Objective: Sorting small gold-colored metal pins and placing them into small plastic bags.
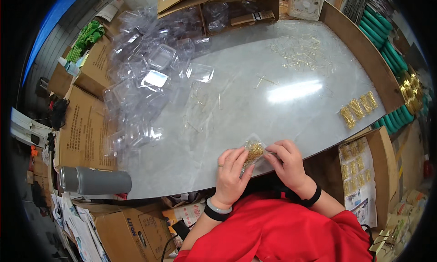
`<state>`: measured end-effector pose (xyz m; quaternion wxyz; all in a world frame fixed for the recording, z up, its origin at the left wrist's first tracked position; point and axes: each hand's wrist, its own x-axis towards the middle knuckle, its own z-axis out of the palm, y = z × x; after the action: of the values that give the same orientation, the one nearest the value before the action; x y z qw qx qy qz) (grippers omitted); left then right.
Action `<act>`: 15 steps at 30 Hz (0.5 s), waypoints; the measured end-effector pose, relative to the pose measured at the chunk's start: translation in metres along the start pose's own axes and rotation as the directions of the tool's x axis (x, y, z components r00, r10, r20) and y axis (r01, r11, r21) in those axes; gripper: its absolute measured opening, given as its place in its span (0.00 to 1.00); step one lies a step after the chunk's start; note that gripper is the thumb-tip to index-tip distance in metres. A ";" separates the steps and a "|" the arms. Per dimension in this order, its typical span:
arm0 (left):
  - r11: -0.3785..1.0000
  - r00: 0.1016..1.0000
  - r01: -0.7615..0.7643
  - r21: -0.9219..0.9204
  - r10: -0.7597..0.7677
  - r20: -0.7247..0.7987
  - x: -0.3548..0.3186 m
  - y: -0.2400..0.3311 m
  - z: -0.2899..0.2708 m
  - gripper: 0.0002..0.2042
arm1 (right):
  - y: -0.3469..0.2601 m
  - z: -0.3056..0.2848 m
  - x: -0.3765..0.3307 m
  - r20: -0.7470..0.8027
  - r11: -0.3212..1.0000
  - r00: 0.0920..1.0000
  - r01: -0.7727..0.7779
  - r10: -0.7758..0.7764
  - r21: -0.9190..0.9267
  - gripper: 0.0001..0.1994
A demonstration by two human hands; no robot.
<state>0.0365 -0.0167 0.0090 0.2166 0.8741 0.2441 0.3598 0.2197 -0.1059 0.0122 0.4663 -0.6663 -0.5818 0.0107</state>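
Note:
At the table's near edge, a small clear plastic box [250, 139] lies between my two hands. A bundle of gold-coloured wire pieces [255, 150] shows inside it. My left hand [233, 173] is closed around the box's left side, fingers over the edge and thumb near its lower end. From the other side, my right hand [287, 165] pinches the box's right edge between thumb and fingers. The fingers partly cover the box, and I cannot tell whether its lid is closed.
Many clear plastic boxes [160, 56] are heaped at the left. Loose gold wire pieces [302, 52] lie scattered far right, with several bundles [358, 108] nearer the right edge. A grey bottle [102, 180] lies at the near left. An open drawer [382, 171] holds more bundles. Cardboard walls [357, 52] border the table.

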 end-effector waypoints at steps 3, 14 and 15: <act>1.000 1.000 -0.003 0.007 0.003 -0.002 0.002 0.001 0.002 0.22 | -0.006 -0.009 -0.001 0.022 0.997 0.998 -0.062 0.061 0.047 0.06; 0.999 0.999 -0.038 -0.003 0.038 0.034 0.011 0.009 0.007 0.17 | 0.007 0.002 0.000 -0.011 0.995 0.998 -0.055 0.056 0.086 0.09; 0.998 0.998 -0.056 0.025 0.056 0.021 0.007 0.013 0.004 0.17 | 0.008 0.002 -0.004 0.019 0.996 0.998 -0.054 0.053 0.073 0.09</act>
<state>0.0474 -0.0235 0.0177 0.1976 0.8869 0.2219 0.3537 0.2233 -0.1073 0.0043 0.4851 -0.6639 -0.5669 0.0502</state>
